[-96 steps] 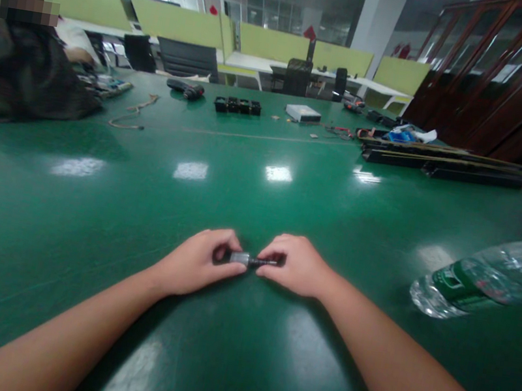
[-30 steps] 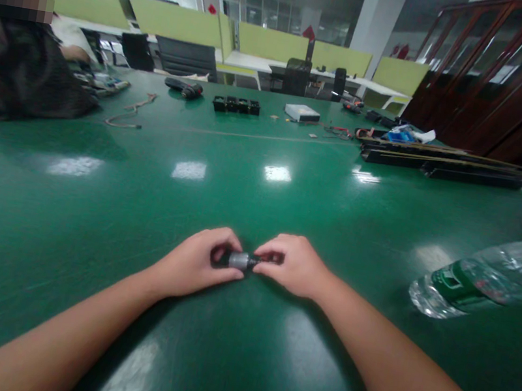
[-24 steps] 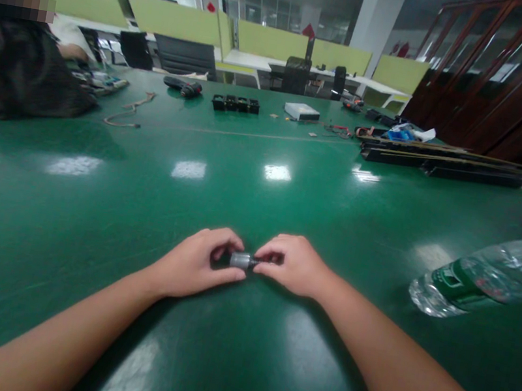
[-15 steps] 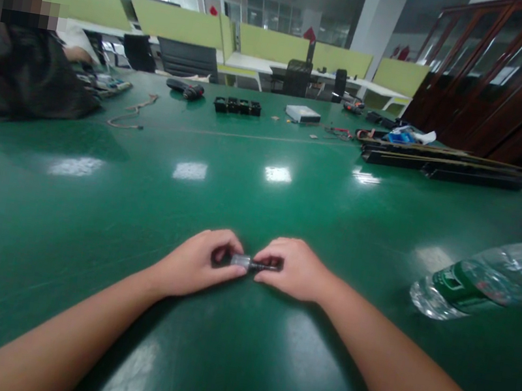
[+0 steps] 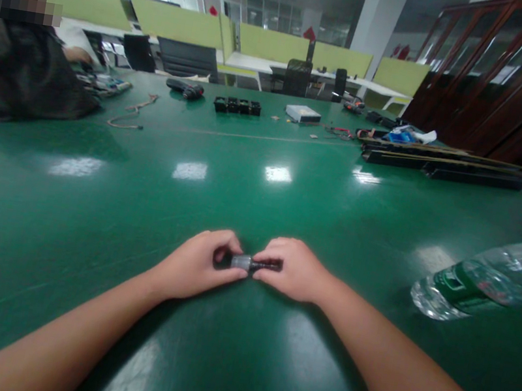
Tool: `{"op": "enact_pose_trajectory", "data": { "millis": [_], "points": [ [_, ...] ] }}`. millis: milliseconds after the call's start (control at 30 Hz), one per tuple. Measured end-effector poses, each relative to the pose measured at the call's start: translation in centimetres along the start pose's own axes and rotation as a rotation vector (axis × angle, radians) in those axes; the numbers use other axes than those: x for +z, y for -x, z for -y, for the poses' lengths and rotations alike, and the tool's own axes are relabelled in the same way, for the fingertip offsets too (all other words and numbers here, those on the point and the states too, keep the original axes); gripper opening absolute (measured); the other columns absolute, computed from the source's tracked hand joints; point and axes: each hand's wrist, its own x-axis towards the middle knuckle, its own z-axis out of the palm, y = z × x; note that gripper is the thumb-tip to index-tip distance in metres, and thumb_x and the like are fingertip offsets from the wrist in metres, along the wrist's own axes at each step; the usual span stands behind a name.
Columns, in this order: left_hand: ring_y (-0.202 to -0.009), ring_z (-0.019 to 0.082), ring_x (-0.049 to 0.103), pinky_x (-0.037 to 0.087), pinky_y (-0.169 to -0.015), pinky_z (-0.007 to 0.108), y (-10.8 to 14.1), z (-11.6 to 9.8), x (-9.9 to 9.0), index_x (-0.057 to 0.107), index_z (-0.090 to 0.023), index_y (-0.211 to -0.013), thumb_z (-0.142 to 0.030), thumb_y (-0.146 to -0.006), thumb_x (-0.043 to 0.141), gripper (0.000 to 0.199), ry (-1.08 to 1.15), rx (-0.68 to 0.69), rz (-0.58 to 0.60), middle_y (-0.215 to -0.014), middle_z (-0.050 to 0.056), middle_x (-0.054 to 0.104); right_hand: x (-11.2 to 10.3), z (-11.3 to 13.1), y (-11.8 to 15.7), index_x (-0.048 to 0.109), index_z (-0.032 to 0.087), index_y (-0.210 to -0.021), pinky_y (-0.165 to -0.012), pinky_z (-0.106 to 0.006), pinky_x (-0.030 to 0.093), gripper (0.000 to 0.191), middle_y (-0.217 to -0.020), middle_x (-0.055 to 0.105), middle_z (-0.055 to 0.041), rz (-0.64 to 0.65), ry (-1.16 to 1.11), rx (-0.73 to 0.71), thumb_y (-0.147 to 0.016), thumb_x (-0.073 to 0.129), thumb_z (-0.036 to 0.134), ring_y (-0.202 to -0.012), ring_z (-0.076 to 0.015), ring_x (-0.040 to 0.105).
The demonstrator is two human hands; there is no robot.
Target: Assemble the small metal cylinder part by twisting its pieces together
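Observation:
A small object lies between my hands, low over the green table [image 5: 221,196]. Its left part is a translucent grey cylinder [image 5: 241,262], and its right part is a thin, dark, ribbed rod [image 5: 266,265]. I cannot make out its exact kind. My left hand [image 5: 198,261] has thumb and index finger curled around the grey cylinder. On the other side, my right hand [image 5: 294,268] is closed around the dark ribbed end, its fingertips close to the left ones. The undersides of the fingers and part of the rod are hidden.
A clear plastic bottle [image 5: 479,283] with a green label lies at the right. Farther back are black modules [image 5: 237,106], a white box [image 5: 302,114], a cable [image 5: 129,115] and dark rails [image 5: 444,165]. Another person's dark sleeve [image 5: 23,72] is at the far left.
The left fingers have shifted very slightly around the grey cylinder. My right hand and the things on the table look the same.

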Motion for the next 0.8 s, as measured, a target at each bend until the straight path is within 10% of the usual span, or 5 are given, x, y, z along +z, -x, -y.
{"op": "enact_pose_trajectory", "data": {
  "millis": [800],
  "points": [
    [-0.065, 0.016, 0.054, 0.037, -0.06, 0.025, -0.04, -0.1, -0.05, 0.063, -0.019, -0.088, -0.048, -0.083, 0.066, 0.03, -0.028, -0.042, 0.024, -0.072, -0.001, 0.059, -0.3, -0.08, 0.02, 0.079, 0.018, -0.095, -0.071, -0.023, 0.044, 0.016, -0.086, 0.073, -0.004, -0.007, -0.016, 0.029, -0.081, 0.074, 0.025, -0.079, -0.0142, 0.063]
  ]
}}
